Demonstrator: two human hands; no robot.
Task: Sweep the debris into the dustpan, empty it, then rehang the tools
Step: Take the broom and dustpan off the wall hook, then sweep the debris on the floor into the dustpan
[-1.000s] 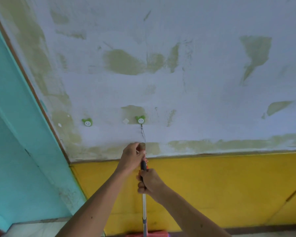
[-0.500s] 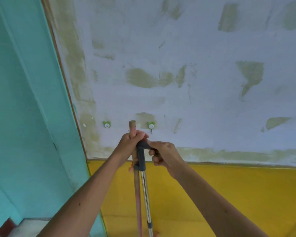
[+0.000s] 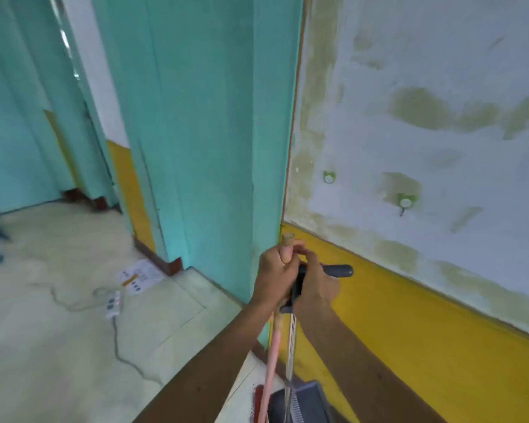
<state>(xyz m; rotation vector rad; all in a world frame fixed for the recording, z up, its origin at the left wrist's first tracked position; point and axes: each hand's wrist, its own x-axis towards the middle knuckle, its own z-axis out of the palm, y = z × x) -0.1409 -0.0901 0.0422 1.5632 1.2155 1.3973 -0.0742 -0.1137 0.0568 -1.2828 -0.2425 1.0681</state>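
The print on the floor sheet (image 3: 141, 277) is too blurred to read.

We count two hooks (image 3: 329, 178) (image 3: 406, 203) on the wall, one broom (image 3: 272, 346), one dustpan (image 3: 303, 401), one power strip (image 3: 113, 303), one paper sheet (image 3: 141, 276), two hands (image 3: 274, 274) (image 3: 316, 283).

broom (image 3: 272, 355) and dustpan (image 3: 300, 401) unhooked, lowered
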